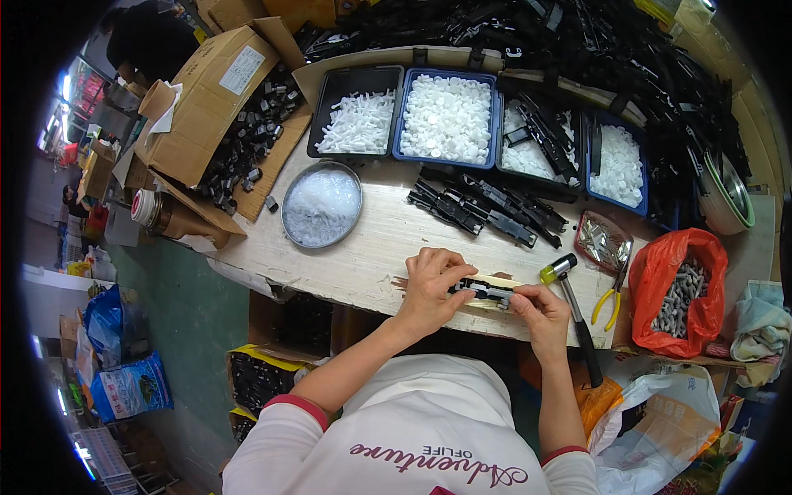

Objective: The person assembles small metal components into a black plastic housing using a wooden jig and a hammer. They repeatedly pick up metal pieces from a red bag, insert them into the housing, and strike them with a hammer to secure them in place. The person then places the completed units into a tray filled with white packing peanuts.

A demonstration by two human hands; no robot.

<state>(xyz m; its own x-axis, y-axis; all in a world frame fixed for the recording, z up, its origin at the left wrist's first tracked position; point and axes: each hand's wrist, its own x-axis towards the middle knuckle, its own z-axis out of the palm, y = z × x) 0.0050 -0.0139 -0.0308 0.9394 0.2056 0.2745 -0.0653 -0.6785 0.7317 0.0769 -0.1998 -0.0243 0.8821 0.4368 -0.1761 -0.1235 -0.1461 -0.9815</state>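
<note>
A small black plastic part with a metal piece (483, 290) lies on a light wooden block at the near edge of the wooden workbench (371, 247). My left hand (431, 285) pinches its left end from above. My right hand (540, 307) holds its right end with fingertips. Just right of my right hand lies a mallet (573, 309) with a yellow and black head and a black handle that overhangs the bench edge.
Trays of white plastic pieces (445, 115) and black parts line the back. A round metal dish (322, 205), a row of black assemblies (487, 210), yellow pliers (609, 301), a red bag of metal pieces (681, 293) and a cardboard box (214, 99) surround the work spot.
</note>
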